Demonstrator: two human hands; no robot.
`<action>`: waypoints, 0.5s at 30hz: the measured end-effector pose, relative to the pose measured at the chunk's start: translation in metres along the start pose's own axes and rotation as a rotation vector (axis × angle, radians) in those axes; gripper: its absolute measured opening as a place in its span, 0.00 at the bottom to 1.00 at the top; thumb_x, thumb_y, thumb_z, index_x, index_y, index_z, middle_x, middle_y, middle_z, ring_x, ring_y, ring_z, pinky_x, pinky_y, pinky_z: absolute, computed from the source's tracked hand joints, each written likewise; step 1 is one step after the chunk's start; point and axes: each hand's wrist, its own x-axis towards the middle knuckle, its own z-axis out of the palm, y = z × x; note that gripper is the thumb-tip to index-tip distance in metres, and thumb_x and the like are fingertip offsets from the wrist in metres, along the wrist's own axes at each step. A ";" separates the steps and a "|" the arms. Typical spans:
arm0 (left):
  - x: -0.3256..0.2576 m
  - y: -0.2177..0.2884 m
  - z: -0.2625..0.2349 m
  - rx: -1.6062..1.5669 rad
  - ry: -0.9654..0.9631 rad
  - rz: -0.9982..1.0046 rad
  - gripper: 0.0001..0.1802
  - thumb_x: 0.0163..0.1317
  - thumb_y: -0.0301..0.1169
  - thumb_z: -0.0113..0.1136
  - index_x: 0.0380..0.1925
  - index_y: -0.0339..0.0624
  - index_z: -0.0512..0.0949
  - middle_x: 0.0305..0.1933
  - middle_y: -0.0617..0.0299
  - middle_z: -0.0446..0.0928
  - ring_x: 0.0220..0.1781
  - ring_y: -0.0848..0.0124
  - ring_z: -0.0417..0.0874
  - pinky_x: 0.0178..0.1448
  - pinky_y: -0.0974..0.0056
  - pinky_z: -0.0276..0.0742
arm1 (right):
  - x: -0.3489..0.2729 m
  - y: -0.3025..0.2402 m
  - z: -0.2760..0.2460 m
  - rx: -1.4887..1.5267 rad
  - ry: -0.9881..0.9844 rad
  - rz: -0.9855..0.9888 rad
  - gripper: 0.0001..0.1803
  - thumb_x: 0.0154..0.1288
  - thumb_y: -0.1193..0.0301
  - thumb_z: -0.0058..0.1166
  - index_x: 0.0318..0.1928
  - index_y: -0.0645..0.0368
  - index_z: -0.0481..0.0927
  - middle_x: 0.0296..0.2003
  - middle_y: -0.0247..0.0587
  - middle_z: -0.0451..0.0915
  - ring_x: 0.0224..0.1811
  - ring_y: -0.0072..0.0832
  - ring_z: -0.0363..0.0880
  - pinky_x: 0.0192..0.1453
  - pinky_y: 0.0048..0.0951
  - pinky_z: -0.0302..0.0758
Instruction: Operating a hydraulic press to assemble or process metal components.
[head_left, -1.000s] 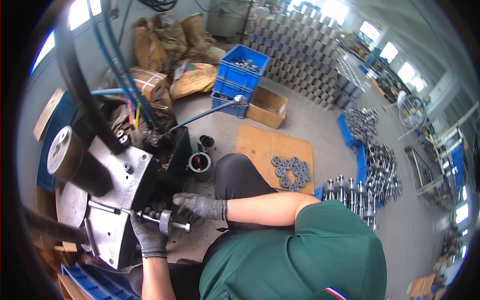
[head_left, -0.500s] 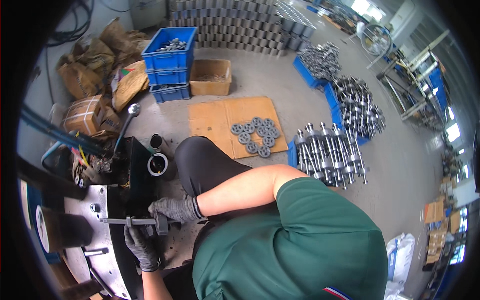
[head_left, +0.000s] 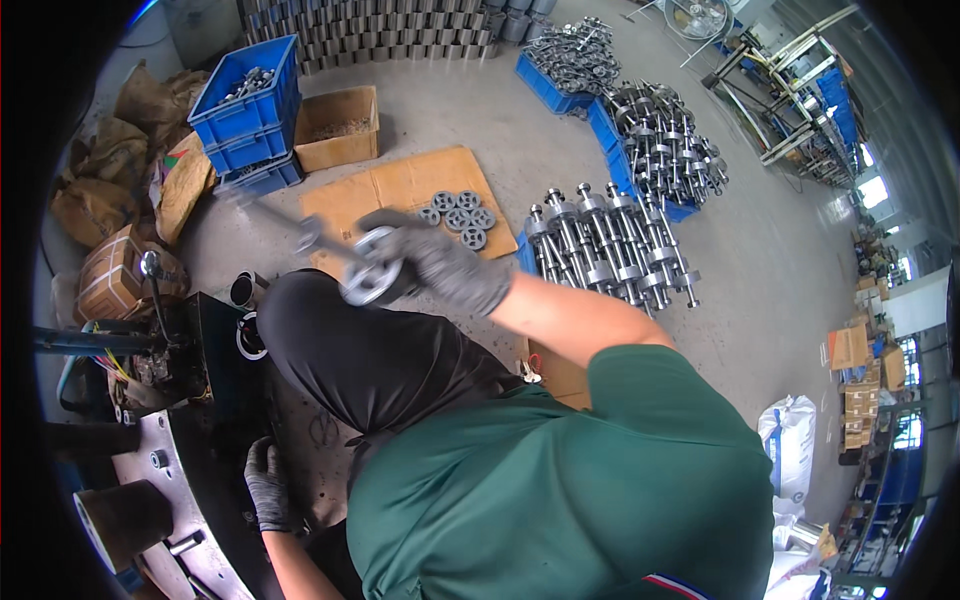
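Observation:
My right hand (head_left: 447, 262), in a grey knit glove, is closed round the end of a metal shaft (head_left: 318, 238) with a spoked wheel (head_left: 372, 268) on it. The shaft is smeared by motion and points up and left, above my knee and the near part of a cardboard sheet (head_left: 340, 195). Several similar spoked wheels (head_left: 462, 218) lie on that sheet just beyond the hand. My left hand (head_left: 268, 490), gloved too, is low at the left beside the edge of the machine's metal plate (head_left: 165, 470). Its fingers are loosely apart and nothing shows in them.
Blue crates heaped with metal shafts (head_left: 610, 245) stand at the right. Stacked blue bins (head_left: 250, 110) and an open cardboard box (head_left: 338, 130) are at the far left. A thick dark cylinder (head_left: 125, 515) juts over the machine plate; a lever (head_left: 152, 265) rises behind it.
My right hand has swung the shaft and wheel up and right, away from the machine. The left hand has let go of the shaft. The whole view has turned a little rightward.

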 end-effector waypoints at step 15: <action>-0.014 0.022 0.005 0.151 -0.172 0.045 0.14 0.75 0.28 0.58 0.56 0.35 0.81 0.51 0.55 0.84 0.54 0.66 0.81 0.63 0.61 0.76 | -0.184 -0.129 -0.331 -0.899 1.198 -0.047 0.12 0.62 0.67 0.65 0.44 0.57 0.87 0.34 0.38 0.85 0.33 0.28 0.84 0.39 0.31 0.83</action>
